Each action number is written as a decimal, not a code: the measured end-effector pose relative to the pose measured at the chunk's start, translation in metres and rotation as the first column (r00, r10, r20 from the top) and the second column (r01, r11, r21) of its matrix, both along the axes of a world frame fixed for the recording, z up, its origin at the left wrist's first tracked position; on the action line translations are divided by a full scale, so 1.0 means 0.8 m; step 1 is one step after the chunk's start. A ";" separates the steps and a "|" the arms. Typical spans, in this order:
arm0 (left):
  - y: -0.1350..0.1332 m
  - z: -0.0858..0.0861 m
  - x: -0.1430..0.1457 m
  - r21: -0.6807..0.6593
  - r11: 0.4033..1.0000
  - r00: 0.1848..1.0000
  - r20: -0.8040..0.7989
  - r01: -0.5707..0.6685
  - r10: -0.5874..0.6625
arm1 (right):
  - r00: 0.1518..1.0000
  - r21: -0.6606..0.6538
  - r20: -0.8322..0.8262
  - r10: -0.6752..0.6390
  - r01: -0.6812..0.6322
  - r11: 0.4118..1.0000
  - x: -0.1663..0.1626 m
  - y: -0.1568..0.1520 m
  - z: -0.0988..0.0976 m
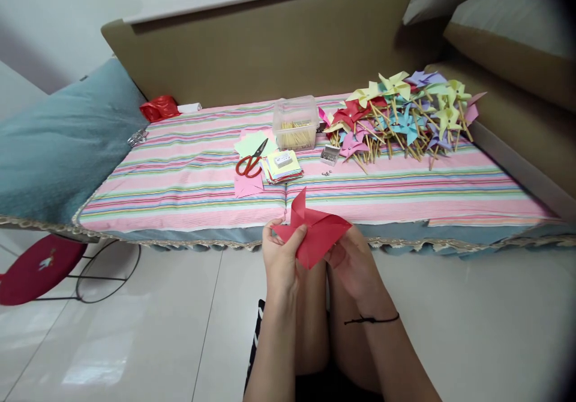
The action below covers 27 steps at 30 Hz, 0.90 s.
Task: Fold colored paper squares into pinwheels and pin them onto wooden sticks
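A red paper pinwheel head (315, 234), partly folded, is held over my lap in front of the couch. My left hand (282, 249) pinches its left side, the thumb pressed on top of the paper. On the right, my right hand (348, 261) grips the paper from beneath and behind, so several of its fingertips are hidden. One blade stands up at the top, and no stick shows on it. Beyond the hands lie scissors (252, 161) with red handles and a stack of coloured paper squares (283, 171) with a small box on top.
A clear plastic tub (294, 123) holds thin sticks. Beside it sit a small open case (330, 155) and a few loose metal bits (326, 173). Finished pinwheels (405, 117) are heaped at the right. A red stool (42, 270) stands at the left.
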<state>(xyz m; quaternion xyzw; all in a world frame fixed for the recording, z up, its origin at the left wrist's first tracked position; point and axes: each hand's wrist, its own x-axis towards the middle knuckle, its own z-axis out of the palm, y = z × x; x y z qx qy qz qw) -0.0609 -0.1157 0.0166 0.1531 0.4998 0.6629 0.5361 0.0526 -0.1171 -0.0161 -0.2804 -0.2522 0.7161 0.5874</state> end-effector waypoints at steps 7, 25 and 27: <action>-0.001 -0.010 0.003 0.023 0.998 0.982 -0.177 -0.063 0.066 | 0.999 0.029 0.040 -0.006 0.005 1.000 0.000 0.000 -0.002; -0.004 0.003 0.020 0.008 0.995 0.979 -0.180 -0.095 0.095 | 0.846 0.036 0.245 -0.473 0.480 0.877 -0.034 -0.006 0.003; -0.005 0.004 0.022 0.017 0.997 0.982 -0.169 -0.078 0.080 | 0.833 0.029 0.237 -0.501 0.509 0.860 -0.037 -0.007 0.006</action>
